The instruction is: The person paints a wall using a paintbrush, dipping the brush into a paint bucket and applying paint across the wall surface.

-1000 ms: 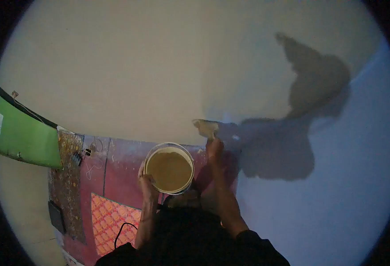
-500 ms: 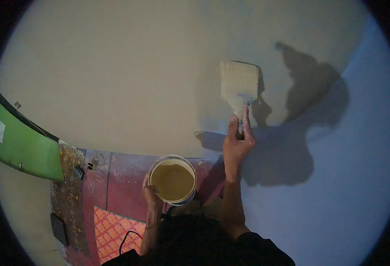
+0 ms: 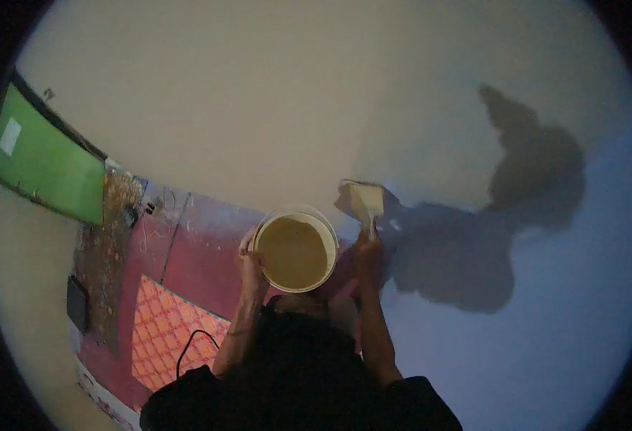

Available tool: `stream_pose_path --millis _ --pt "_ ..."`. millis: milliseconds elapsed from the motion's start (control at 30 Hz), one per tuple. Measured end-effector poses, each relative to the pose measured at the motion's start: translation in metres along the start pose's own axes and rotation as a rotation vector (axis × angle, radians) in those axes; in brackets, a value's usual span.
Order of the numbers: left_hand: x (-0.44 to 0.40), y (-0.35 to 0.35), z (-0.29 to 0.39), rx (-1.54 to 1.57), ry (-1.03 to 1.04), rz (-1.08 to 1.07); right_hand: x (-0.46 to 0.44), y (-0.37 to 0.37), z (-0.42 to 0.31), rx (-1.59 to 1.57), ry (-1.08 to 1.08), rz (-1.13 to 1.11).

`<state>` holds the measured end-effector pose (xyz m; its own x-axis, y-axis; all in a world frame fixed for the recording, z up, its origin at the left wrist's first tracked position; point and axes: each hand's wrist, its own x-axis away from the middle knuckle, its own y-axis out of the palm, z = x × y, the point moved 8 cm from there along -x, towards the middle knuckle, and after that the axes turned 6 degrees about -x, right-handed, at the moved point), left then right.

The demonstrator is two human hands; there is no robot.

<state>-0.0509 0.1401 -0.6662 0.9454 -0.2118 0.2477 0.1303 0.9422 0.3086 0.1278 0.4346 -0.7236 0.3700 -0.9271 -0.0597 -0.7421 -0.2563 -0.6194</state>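
Note:
My left hand [image 3: 251, 262] is closed on the left side of a paint bucket [image 3: 332, 248], thumb over the rim. Tan-brown paint [image 3: 294, 253] shows inside it. In my right hand [image 3: 367, 251] is the handle of a wide paintbrush [image 3: 367, 197], its bristle end pointing up and coated in cream paint. The brush is just right of and above the bucket, in front of the low part of the wall [image 3: 244, 108]; whether it touches the wall I cannot tell. Cream paint covers the left and upper wall, and blue shows at the lower right.
A green panel [image 3: 53, 161] stands at the left. On the red floor [image 3: 186, 248] lie an orange patterned mat [image 3: 168, 334], a thin pale cable and a dark flat object [image 3: 78, 304]. A large shadow [image 3: 459, 258] falls across the wall at right.
My right hand has brought the brush down and slightly left, from high on the wall to beside the bucket. The bucket sits higher in view, and the view itself has shifted.

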Motion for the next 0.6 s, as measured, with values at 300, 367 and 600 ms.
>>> stream_pose_path --millis 300,367,600 --pt "0.017 0.003 0.024 -0.060 0.047 -0.059 0.102 -0.141 -0.040 -0.351 0.049 -0.258" --pt "0.013 0.014 0.036 -0.148 0.037 -0.092 0.103 -0.162 -0.082 -0.366 0.173 -0.355" --pt "0.013 0.024 0.044 -0.133 0.193 -0.097 0.119 -0.142 -0.147 -0.270 0.204 -0.894"
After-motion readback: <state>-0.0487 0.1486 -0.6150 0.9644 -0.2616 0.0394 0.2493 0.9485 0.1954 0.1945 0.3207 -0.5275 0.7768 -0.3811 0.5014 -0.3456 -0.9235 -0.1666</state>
